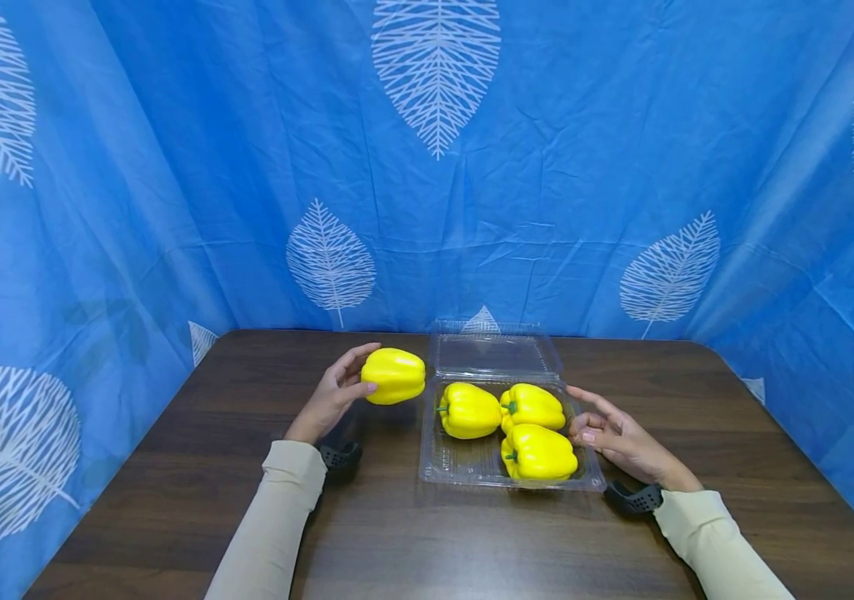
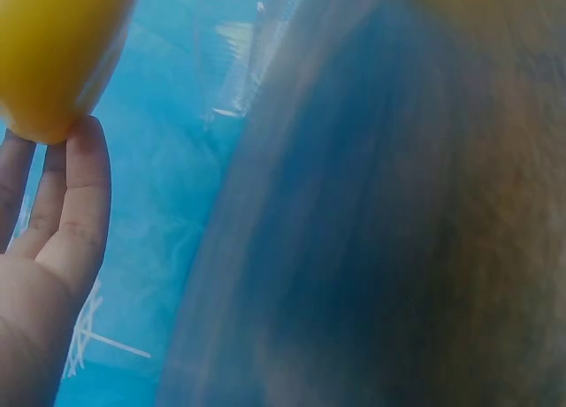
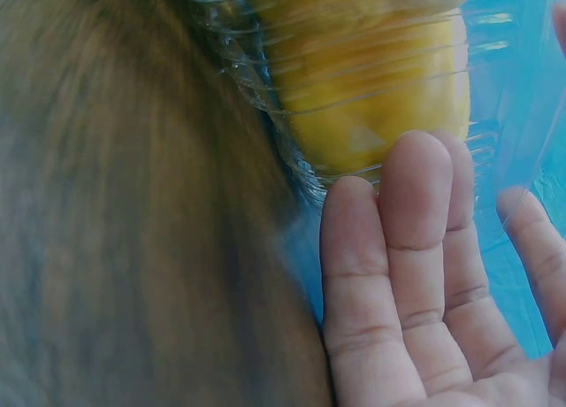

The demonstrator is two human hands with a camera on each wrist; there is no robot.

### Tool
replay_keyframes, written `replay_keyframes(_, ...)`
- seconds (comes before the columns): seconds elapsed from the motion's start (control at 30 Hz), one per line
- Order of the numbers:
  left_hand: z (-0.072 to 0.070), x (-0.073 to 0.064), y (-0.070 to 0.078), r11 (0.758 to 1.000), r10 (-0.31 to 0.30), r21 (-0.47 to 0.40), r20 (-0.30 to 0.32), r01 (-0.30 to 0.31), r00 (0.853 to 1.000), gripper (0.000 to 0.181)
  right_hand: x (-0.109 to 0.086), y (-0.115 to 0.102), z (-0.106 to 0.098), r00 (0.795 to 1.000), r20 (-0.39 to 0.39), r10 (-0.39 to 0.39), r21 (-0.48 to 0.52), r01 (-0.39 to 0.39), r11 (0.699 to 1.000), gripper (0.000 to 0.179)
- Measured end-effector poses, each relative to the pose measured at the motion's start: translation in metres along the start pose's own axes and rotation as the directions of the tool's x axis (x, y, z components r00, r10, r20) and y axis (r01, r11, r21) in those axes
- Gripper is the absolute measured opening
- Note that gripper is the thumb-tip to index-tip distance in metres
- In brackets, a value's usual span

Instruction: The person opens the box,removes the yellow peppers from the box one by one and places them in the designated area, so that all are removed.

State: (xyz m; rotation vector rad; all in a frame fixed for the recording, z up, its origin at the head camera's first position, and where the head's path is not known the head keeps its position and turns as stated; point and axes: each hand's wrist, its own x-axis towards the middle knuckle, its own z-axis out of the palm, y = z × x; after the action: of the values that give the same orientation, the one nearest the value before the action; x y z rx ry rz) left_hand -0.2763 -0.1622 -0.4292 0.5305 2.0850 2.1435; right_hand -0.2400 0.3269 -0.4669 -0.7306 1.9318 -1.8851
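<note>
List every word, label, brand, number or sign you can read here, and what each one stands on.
None: no text can be read in any view.
The yellow peppers and clear plastic container show no lettering.
The blue cloth bears only white leaf patterns.
Any marking on the black wristbands is too small to read.

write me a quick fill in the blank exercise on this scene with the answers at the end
1. The person's left hand holds a pepper whose colour is ____.
2. The number of peppers lying inside the clear box is ____.
3. The box's lid is ____, not closed.
4. The curtain behind the table is ____ with white leaves.

Missing words: yellow; three; open; blue.
</note>
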Motion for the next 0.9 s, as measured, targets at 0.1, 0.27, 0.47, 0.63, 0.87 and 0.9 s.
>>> replay_keyframes(0.1, -0.001, 0.001, -0.003, 0.999, -0.005, 0.043, -0.001, 0.005, 1.000, 0.074, 0.000, 0.000, 0.000, 1.000, -0.002, 0.002, -0.001, -0.002, 1.000, 0.060)
replay_keyframes(0.27, -0.002, 0.001, -0.005, 0.994, -0.048, 0.102, -0.005, 0.048, 0.999, 0.074, 0.000, 0.000, 0.000, 1.000, -0.003, 0.004, 0.001, -0.004, 1.000, 0.060)
replay_keyframes(0.47, -0.007, 0.001, -0.006, 0.984, -0.085, 0.155, -0.006, 0.085, 0.996, 0.075, 0.000, 0.000, 0.000, 1.000, 0.007, 0.000, 0.010, 0.000, 1.000, 0.060)
replay_keyframes(0.63, -0.011, 0.000, -0.008, 0.976, -0.105, 0.190, 0.001, 0.103, 0.995, 0.073, 0.000, 0.000, -0.001, 1.000, 0.008, -0.003, 0.011, 0.003, 1.000, 0.060)
replay_keyframes(0.87, -0.011, 0.000, -0.011, 0.963, -0.127, 0.246, 0.037, 0.114, 0.991, 0.071, 0.000, 0.000, 0.000, 1.000, 0.009, -0.001, 0.010, 0.001, 1.000, 0.060)
replay_keyframes(0.9, -0.011, 0.001, -0.011, 0.960, -0.126, 0.257, 0.041, 0.111, 0.991, 0.071, 0.000, 0.000, 0.000, 1.000, 0.009, -0.001, 0.009, 0.001, 1.000, 0.060)
